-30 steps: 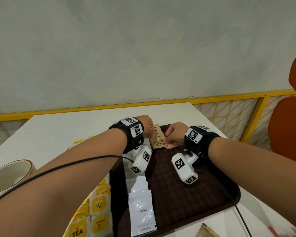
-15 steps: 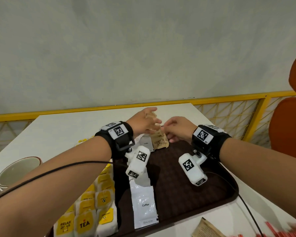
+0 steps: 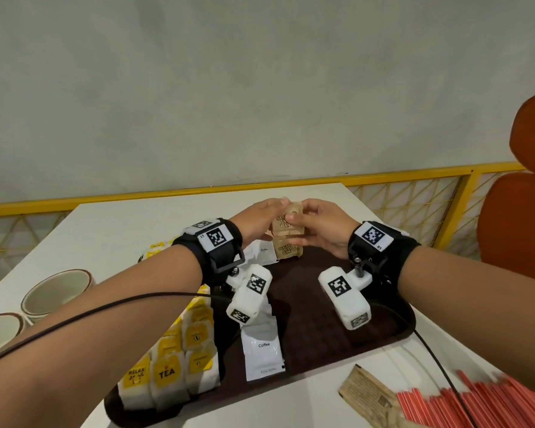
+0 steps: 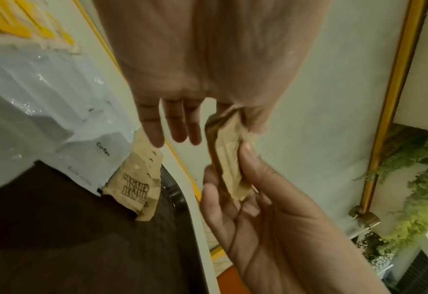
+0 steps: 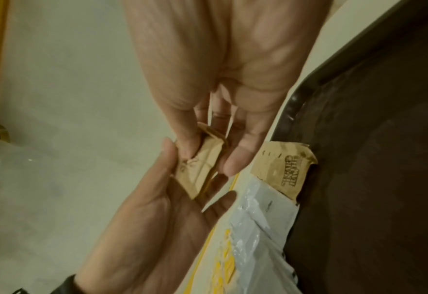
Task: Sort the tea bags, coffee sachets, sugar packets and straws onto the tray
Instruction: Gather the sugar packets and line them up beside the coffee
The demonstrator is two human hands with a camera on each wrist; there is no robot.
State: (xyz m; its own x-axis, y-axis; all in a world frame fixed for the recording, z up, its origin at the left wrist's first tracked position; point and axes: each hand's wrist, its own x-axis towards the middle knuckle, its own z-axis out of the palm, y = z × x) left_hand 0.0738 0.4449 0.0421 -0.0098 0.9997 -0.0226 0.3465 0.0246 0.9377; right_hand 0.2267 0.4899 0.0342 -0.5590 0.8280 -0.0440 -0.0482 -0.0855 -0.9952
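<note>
Both hands meet above the far end of the brown tray (image 3: pixel 322 319). Between them is a small stack of brown sugar packets (image 3: pixel 286 227). My left hand (image 3: pixel 269 211) pinches the stack's top with thumb and index; its other fingers (image 4: pixel 175 127) stay straight. My right hand (image 3: pixel 297 225) grips the stack from the other side, thumb on one face. One more sugar packet (image 3: pixel 286 250) lies on the tray's far end, beside white coffee sachets (image 3: pixel 263 350). Yellow-labelled tea bags (image 3: pixel 167 372) fill the tray's left side.
Red straws (image 3: pixel 476 406) and a loose sugar packet (image 3: pixel 368 393) lie on the white table near its front right. Stacked cups (image 3: pixel 56 291) stand at the left. An orange chair (image 3: pixel 522 211) and a yellow railing (image 3: pixel 414 174) border the table.
Both hands rose from the tray's far end with the sugar packets held between them. One packet stayed lying on the tray.
</note>
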